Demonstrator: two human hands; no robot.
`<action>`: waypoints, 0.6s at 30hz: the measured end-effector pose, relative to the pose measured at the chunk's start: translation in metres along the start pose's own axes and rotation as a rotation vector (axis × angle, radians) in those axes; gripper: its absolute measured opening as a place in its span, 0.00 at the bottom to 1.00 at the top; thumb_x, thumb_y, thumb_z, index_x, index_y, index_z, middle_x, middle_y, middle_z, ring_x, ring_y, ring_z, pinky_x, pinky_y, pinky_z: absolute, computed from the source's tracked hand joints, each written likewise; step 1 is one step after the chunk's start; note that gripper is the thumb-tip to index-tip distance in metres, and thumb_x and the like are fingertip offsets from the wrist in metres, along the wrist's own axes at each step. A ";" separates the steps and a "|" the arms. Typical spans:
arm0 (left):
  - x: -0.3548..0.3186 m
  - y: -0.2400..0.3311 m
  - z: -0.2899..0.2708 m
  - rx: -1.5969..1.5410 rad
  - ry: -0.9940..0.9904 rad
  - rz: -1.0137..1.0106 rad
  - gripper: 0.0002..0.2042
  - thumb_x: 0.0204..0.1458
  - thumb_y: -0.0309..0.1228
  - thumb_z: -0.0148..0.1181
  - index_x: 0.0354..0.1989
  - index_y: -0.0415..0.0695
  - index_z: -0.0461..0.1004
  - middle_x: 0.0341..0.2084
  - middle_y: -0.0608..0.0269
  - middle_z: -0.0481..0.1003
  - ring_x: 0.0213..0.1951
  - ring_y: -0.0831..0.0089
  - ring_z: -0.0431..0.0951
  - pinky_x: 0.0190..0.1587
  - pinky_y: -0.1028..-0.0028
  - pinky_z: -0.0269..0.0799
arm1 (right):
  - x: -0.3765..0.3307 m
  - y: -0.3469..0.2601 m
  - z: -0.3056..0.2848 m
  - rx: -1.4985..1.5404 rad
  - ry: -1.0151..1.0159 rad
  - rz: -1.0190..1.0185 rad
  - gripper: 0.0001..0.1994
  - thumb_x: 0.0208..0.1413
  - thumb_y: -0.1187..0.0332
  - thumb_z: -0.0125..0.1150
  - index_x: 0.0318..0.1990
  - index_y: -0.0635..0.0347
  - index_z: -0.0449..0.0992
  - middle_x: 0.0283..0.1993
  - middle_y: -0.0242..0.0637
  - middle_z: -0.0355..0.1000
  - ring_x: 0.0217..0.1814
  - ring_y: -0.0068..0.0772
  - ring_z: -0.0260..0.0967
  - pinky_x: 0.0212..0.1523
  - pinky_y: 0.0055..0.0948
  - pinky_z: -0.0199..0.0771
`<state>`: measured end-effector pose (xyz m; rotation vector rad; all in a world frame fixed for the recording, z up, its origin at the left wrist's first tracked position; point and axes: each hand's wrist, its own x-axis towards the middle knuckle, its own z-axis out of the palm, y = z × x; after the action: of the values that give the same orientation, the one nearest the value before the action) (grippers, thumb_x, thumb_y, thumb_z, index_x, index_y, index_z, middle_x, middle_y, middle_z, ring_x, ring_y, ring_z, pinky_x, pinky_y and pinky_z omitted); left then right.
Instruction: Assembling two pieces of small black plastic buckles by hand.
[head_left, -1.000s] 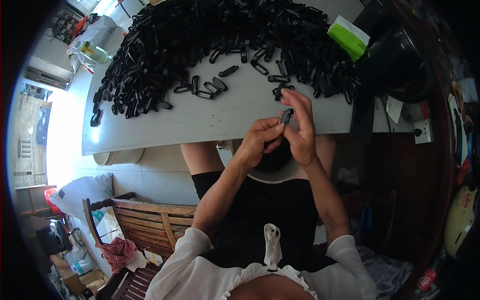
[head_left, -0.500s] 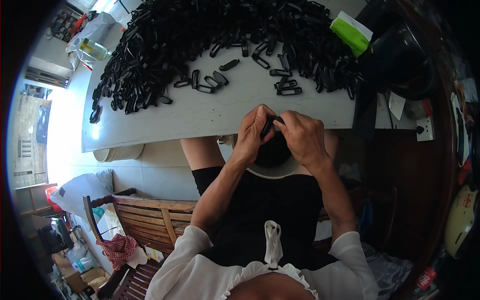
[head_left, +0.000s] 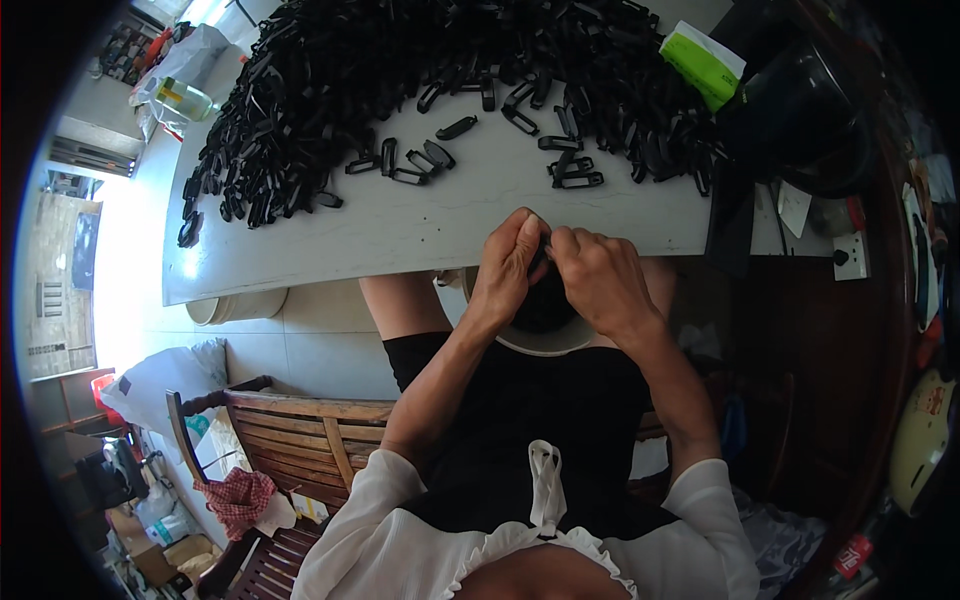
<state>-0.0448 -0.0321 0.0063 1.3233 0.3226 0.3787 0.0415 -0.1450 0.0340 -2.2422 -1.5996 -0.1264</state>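
Observation:
Over a bucket (head_left: 545, 343) between my knees, my two hands meet at the table's near edge. My left hand (head_left: 508, 262) is closed round a small black plastic part (head_left: 541, 253), with the thumb lying along it. My right hand (head_left: 598, 273) pinches at the same part from the other side, its fingertips curled and partly hidden. Most of the part is covered by my fingers. Dark pieces fill the bucket below. On the table beyond lie loose black oblong plastic frames (head_left: 575, 181), several of them apart from the big heap (head_left: 330, 90).
The pale table (head_left: 330, 250) spans the view ahead. At its right stand a green-and-white tissue pack (head_left: 703, 66) and a large dark container (head_left: 805, 115). A clear bottle (head_left: 186, 99) is at the far left. A wooden bench (head_left: 300, 425) stands beside me, left.
My right hand has shifted slightly left, and its fingers have curled in closer against my left hand. The black part now shows less. The heap stays as it was.

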 end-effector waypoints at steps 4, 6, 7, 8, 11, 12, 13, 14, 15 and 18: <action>-0.007 -0.003 0.000 -0.005 0.011 -0.023 0.15 0.64 0.39 0.41 0.31 0.40 0.65 0.19 0.71 0.61 0.20 0.85 0.57 0.20 0.83 0.56 | -0.008 0.000 0.001 0.051 -0.041 -0.074 0.07 0.50 0.72 0.58 0.27 0.63 0.66 0.20 0.43 0.68 0.21 0.39 0.71 0.22 0.33 0.70; -0.006 -0.002 0.000 0.009 0.018 -0.015 0.14 0.63 0.38 0.42 0.31 0.40 0.65 0.19 0.71 0.61 0.20 0.85 0.58 0.20 0.82 0.57 | -0.011 -0.004 0.007 0.373 0.154 -0.016 0.09 0.48 0.70 0.60 0.29 0.64 0.66 0.23 0.44 0.68 0.25 0.39 0.71 0.23 0.32 0.71; -0.004 0.002 0.001 0.046 0.052 0.000 0.14 0.62 0.38 0.44 0.32 0.40 0.66 0.20 0.71 0.62 0.21 0.84 0.59 0.22 0.83 0.58 | -0.014 -0.004 0.004 0.598 0.099 0.080 0.14 0.49 0.67 0.61 0.39 0.65 0.67 0.30 0.42 0.69 0.31 0.36 0.71 0.27 0.29 0.74; -0.003 0.004 0.002 0.084 0.088 0.014 0.13 0.61 0.38 0.47 0.32 0.40 0.66 0.21 0.70 0.63 0.21 0.84 0.61 0.23 0.83 0.60 | -0.022 -0.002 0.009 1.038 0.066 0.211 0.18 0.51 0.63 0.60 0.44 0.65 0.66 0.34 0.40 0.68 0.35 0.34 0.70 0.28 0.28 0.74; -0.006 -0.004 0.009 -0.035 0.096 0.071 0.11 0.59 0.38 0.51 0.35 0.41 0.68 0.30 0.66 0.66 0.31 0.79 0.66 0.34 0.80 0.64 | -0.025 -0.003 0.010 1.671 0.017 0.315 0.25 0.59 0.57 0.53 0.57 0.65 0.60 0.44 0.36 0.65 0.44 0.29 0.66 0.33 0.25 0.77; -0.003 -0.005 0.009 0.255 0.099 0.400 0.11 0.57 0.37 0.54 0.35 0.41 0.71 0.44 0.61 0.65 0.42 0.73 0.65 0.46 0.76 0.62 | -0.026 -0.010 0.017 1.741 0.080 0.376 0.24 0.61 0.57 0.50 0.58 0.66 0.60 0.45 0.37 0.65 0.45 0.29 0.66 0.33 0.24 0.77; -0.003 -0.005 0.007 0.260 0.105 0.400 0.11 0.57 0.37 0.54 0.35 0.41 0.71 0.44 0.61 0.65 0.42 0.73 0.65 0.46 0.76 0.62 | -0.026 -0.014 0.023 1.809 0.144 0.439 0.24 0.62 0.58 0.48 0.59 0.66 0.60 0.46 0.38 0.65 0.46 0.29 0.66 0.33 0.23 0.77; -0.004 -0.004 0.005 0.204 0.074 0.360 0.11 0.56 0.38 0.54 0.35 0.42 0.72 0.48 0.59 0.62 0.46 0.71 0.63 0.49 0.74 0.60 | -0.025 -0.014 0.025 1.814 0.138 0.434 0.24 0.62 0.58 0.48 0.59 0.66 0.60 0.46 0.38 0.65 0.46 0.29 0.66 0.33 0.23 0.77; -0.005 -0.002 0.006 0.145 0.043 0.322 0.11 0.56 0.38 0.54 0.35 0.42 0.73 0.53 0.58 0.60 0.50 0.70 0.61 0.52 0.72 0.58 | -0.025 -0.009 0.024 1.755 0.070 0.308 0.24 0.62 0.59 0.47 0.60 0.67 0.59 0.47 0.39 0.64 0.46 0.29 0.66 0.33 0.23 0.77; -0.010 0.005 0.002 -0.019 -0.016 0.157 0.09 0.55 0.36 0.55 0.35 0.43 0.76 0.53 0.57 0.63 0.48 0.66 0.65 0.52 0.71 0.60 | -0.032 0.002 0.023 1.666 -0.003 0.227 0.21 0.60 0.60 0.52 0.53 0.68 0.66 0.43 0.38 0.67 0.40 0.27 0.68 0.31 0.20 0.75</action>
<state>-0.0535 -0.0368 0.0118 1.3359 0.2019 0.5018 0.0291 -0.1663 0.0029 -0.9916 -0.7358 0.9075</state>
